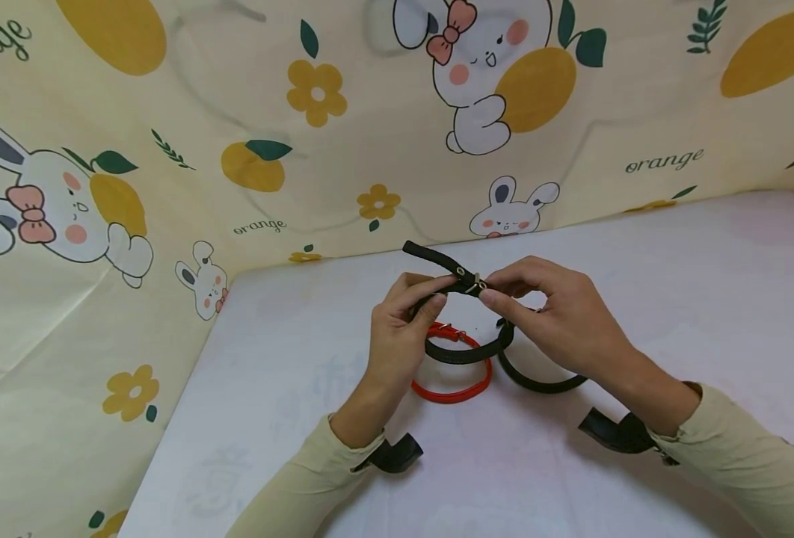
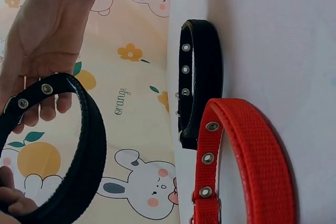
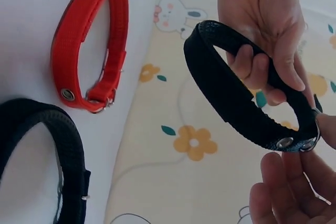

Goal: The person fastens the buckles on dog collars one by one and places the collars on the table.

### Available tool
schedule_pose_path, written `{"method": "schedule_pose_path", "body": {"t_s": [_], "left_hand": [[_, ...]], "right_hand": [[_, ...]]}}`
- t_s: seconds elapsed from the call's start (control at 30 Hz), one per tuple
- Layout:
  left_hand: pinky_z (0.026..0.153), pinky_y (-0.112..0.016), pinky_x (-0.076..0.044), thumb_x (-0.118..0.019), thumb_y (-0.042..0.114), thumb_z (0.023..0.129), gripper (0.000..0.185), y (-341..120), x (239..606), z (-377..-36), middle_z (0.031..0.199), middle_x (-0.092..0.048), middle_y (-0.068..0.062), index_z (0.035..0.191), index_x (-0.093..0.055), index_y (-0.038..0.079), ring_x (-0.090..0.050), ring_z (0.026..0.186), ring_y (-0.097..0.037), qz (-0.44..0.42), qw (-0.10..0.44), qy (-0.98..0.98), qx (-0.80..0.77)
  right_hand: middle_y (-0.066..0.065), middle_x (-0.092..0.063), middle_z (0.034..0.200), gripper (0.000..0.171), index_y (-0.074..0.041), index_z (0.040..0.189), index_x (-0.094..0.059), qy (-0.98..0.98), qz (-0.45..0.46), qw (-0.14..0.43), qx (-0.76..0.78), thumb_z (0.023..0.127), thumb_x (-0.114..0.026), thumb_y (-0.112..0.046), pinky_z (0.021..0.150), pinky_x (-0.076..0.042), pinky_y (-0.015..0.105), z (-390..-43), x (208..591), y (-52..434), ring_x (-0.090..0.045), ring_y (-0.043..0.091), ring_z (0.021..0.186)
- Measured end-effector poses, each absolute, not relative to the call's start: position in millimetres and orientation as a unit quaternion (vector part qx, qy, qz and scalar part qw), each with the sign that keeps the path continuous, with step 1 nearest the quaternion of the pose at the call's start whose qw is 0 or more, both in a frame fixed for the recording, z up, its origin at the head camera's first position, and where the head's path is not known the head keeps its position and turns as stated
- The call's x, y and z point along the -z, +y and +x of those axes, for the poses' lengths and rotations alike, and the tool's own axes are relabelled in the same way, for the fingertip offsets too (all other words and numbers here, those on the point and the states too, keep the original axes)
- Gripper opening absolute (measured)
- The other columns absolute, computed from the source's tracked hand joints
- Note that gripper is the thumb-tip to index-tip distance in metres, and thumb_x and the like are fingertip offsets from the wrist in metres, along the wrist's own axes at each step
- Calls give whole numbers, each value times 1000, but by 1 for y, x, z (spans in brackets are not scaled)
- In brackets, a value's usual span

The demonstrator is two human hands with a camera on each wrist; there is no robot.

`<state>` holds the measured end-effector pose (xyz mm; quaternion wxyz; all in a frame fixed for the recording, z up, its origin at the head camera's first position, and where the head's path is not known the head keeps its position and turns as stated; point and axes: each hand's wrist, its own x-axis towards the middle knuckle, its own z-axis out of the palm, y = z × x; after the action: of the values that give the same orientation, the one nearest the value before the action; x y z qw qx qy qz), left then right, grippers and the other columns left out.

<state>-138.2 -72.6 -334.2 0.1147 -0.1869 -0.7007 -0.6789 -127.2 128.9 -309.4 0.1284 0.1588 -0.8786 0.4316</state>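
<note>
Both hands hold up a black collar above the table, its loop hanging below the fingers. Its metal buckle is at the top, and the strap's free end sticks out beyond it, up and to the left. My left hand grips the strap just left of the buckle, thumb in front; in the right wrist view that left hand curls round the band. My right hand pinches the collar beside the buckle. Metal eyelets show along the strap in the left wrist view.
A red collar stands on the white table below the held one. Right of it is another black collar, partly hidden by the right hand. A rabbit-and-orange patterned cloth hangs behind the table and along its left side.
</note>
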Motion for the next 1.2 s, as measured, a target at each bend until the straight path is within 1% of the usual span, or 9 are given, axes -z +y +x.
{"method": "schedule_pose_path", "body": {"t_s": [0.2, 0.33, 0.47, 0.6, 0.73, 0.87, 1.0, 1.1, 1.2], "left_hand": [[72, -17, -43, -63, -1, 93, 24, -71, 334, -138, 101, -60, -3, 116, -70, -6, -51, 87, -12, -179, 109, -690, 693], [74, -19, -45, -62, 1, 95, 24, -74, 332, -138, 103, -61, 5, 117, -68, -7, -52, 89, -13, -176, 76, -677, 710], [73, -21, -46, -59, 9, 98, 26, -77, 329, -140, 97, -62, 6, 118, -66, -5, -52, 84, -13, -154, 25, -662, 733], [70, -26, -46, -49, 26, 101, 34, -81, 323, -142, 92, -59, 3, 113, -61, -3, -51, 78, -16, -106, -25, -648, 754], [73, -30, -49, -44, 36, 101, 36, -85, 317, -145, 96, -62, 0, 103, -62, 5, -54, 85, -19, -76, -61, -640, 762], [72, -30, -50, -48, 30, 101, 26, -86, 314, -145, 98, -63, 0, 111, -63, 11, -56, 85, -19, -82, -67, -635, 765], [72, -30, -50, -48, 20, 102, 24, -87, 316, -145, 92, -67, 3, 122, -59, 15, -56, 83, -19, -101, -65, -626, 770], [73, -29, -51, -48, 15, 102, 24, -87, 317, -146, 95, -65, 1, 123, -60, 14, -56, 83, -19, -117, -53, -632, 765], [73, -27, -52, -49, 13, 102, 24, -87, 319, -146, 100, -60, -1, 121, -62, 9, -57, 86, -19, -132, -41, -637, 759]], "right_hand": [[-10, -73, 102, 20, -24, 111, -72, -875, 161, 121, -441, 95, -68, -35, 72, -51, 27, -127, 311, 127, -68, 10, 92], [-8, -74, 102, 20, -23, 113, -72, -870, 176, 135, -440, 95, -68, -32, 72, -51, 24, -128, 311, 128, -69, 11, 89], [-14, -71, 97, 16, -28, 109, -74, -867, 179, 151, -441, 93, -71, -29, 72, -50, 20, -129, 312, 130, -65, 4, 85], [-17, -68, 93, 15, -31, 106, -74, -865, 176, 152, -445, 91, -73, -28, 70, -48, 20, -129, 312, 131, -62, 1, 83], [-17, -67, 92, 16, -31, 105, -75, -863, 190, 158, -440, 90, -75, -26, 70, -47, 21, -130, 313, 131, -61, 1, 82], [-17, -66, 92, 17, -29, 105, -75, -861, 199, 169, -437, 89, -75, -23, 71, -44, 21, -131, 314, 132, -57, 1, 82], [-16, -65, 92, 17, -29, 105, -75, -859, 197, 173, -441, 89, -75, -22, 70, -41, 21, -130, 313, 133, -53, 3, 84], [-16, -66, 93, 18, -30, 106, -74, -858, 195, 173, -443, 90, -75, -22, 70, -40, 21, -130, 313, 133, -52, 4, 85], [-17, -65, 93, 18, -30, 106, -74, -857, 198, 175, -443, 90, -75, -22, 69, -40, 22, -131, 313, 132, -52, 5, 86]]}}
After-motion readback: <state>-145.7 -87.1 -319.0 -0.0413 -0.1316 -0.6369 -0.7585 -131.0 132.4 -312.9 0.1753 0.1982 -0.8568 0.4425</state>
